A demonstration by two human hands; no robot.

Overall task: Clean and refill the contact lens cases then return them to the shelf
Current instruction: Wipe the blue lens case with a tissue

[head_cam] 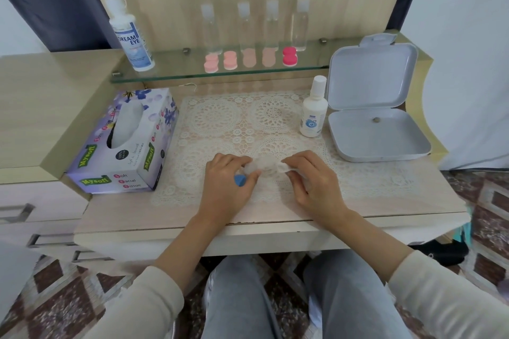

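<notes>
Now | left hand fingers grip blue lens case | right hand fingers pinch tissue

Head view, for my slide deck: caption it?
Left hand, with a blue lens case, and right hand hold a tissue; pink cases line the glass shelf.

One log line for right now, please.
left hand: grips small blue plastic lens-case piece | right hand: pinches crumpled white tissue | glass shelf: five pink lens cases

Head view, steeply downward (close overhead)
</notes>
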